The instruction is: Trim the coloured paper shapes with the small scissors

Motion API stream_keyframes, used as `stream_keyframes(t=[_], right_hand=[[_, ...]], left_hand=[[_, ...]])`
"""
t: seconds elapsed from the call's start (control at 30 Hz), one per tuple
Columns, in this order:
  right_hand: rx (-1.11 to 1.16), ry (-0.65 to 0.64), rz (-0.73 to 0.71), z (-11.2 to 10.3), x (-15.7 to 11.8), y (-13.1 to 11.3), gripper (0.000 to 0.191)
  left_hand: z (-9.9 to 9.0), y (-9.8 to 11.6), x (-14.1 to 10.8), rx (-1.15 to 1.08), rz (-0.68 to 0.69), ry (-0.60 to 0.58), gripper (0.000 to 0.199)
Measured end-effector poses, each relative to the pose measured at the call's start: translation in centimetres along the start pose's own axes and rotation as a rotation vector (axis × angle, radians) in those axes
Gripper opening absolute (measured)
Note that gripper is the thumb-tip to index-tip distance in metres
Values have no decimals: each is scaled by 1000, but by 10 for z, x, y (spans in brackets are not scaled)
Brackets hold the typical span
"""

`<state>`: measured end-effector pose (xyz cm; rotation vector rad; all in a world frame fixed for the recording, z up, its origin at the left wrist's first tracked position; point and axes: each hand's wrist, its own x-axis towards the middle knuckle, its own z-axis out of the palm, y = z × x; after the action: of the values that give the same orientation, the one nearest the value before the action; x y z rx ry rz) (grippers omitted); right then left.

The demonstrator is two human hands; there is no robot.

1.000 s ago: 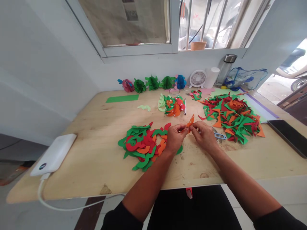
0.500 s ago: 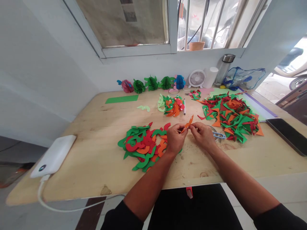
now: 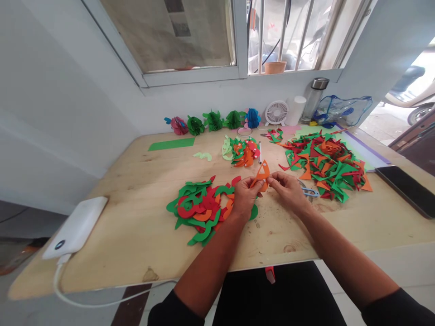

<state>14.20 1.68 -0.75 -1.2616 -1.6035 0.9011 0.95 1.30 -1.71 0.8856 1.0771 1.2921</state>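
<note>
The left hand pinches a curved, white-patched orange paper cutout above the pale wooden bench; the right hand bunches its fingertips at the edge (grip unclear). This fine handling seems to need light fingertip control.

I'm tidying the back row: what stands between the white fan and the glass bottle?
The head view shows a white cylinder between the fan and the bottle.

wooden table | front middle: paper shapes | left: white device | back left: green strip | back: paper figures, fan | centre: smaller pile, pen | right: scraps, phone
</note>
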Motion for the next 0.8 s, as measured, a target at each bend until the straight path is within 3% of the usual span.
stream_keyframes(t=[0.6,0.8], right_hand=[[164,-8,148,-2,1,4,26],[268,-11,173,0,1,2,26]], left_hand=[[2,1,-3,85,99,1,18],[2,1,-5,120,117,-48,20]])
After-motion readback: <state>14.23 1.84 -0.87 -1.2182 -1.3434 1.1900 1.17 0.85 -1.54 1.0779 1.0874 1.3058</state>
